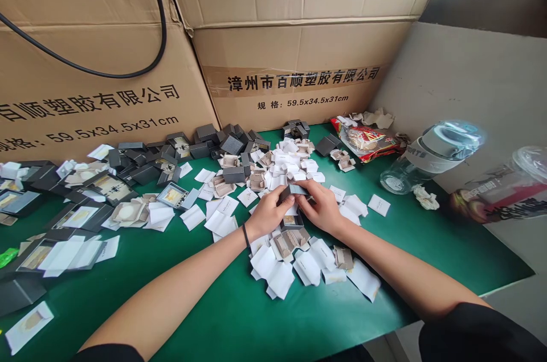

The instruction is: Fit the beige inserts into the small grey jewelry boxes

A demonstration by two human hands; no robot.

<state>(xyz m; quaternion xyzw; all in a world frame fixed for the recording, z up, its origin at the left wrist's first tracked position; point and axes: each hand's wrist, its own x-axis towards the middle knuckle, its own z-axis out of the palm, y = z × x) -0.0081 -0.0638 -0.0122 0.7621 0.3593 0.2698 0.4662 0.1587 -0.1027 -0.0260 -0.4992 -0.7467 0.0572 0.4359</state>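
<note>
Both hands meet around a small dark grey box above the middle of the table. My left hand grips its left side, with the thumb on the near face. From the right, my right hand closes on the same box. Just below the fingers lies another small box with a gold-coloured inside. Folded white cards and crumpled brown-grey card inserts are heaped beneath and in front of the hands. Beyond them is a pile of white card pieces.
Many dark grey boxes cover the green table at the left and back. Large cardboard cartons stand behind. To the right are a red snack bag, a clear bottle and a plastic cup. A black cable hangs upper left.
</note>
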